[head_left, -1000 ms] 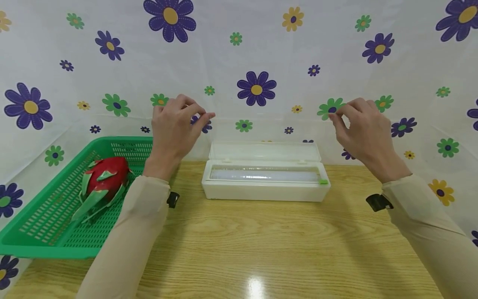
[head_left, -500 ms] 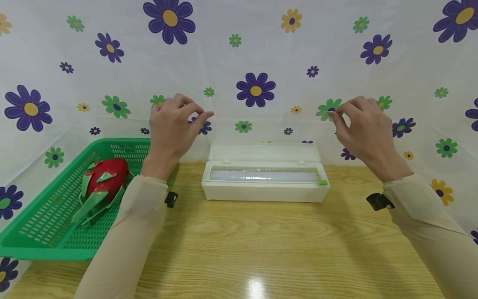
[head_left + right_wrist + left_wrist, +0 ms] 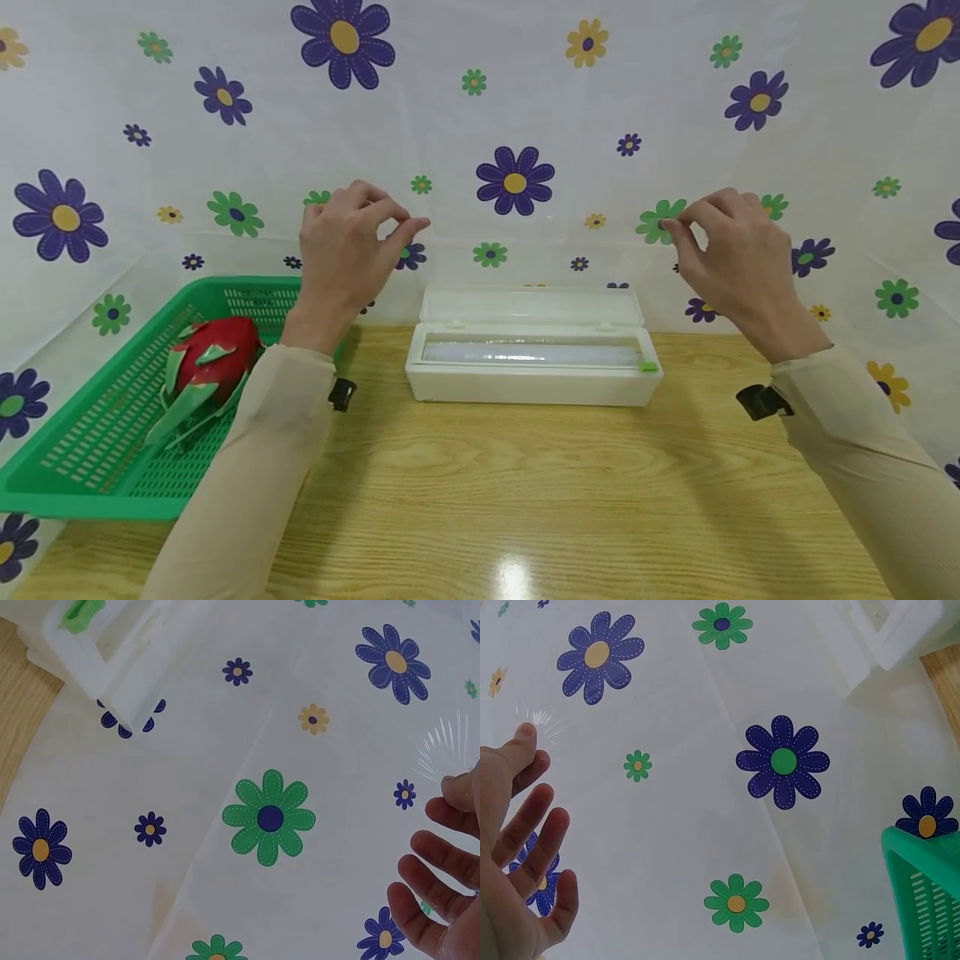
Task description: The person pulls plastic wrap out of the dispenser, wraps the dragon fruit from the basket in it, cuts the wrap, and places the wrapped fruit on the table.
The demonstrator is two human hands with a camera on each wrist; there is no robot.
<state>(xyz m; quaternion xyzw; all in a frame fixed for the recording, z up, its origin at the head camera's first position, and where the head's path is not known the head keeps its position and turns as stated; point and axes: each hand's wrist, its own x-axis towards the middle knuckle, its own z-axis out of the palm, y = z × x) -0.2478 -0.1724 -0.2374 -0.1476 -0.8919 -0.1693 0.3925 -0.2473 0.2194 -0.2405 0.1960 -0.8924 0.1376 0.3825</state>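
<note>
Two bare hands are up at mid-height of the head view: the left hand (image 3: 348, 246) left of centre, the right hand (image 3: 738, 250) right of centre. On each, thumb and index finger are closed in a narrow pinch on a thin sheet of clear plastic film (image 3: 442, 754), stretched between them. Creases fan from both pinches in the wrist views, so the level, well-parted grip probably serves to keep it taut. Whether it joins the white plastic-wrap roll (image 3: 525, 353) is too faint to tell. That roll lies in the long white plastic box (image 3: 532, 388) at the frame's centre, its hinged lid (image 3: 531, 307) tilted back, presumably to free the roll. At the left edge, a green perforated plastic basket (image 3: 90, 505) holds a red, green-scaled dragon fruit (image 3: 217, 354), likely set aside to leave working room.
</note>
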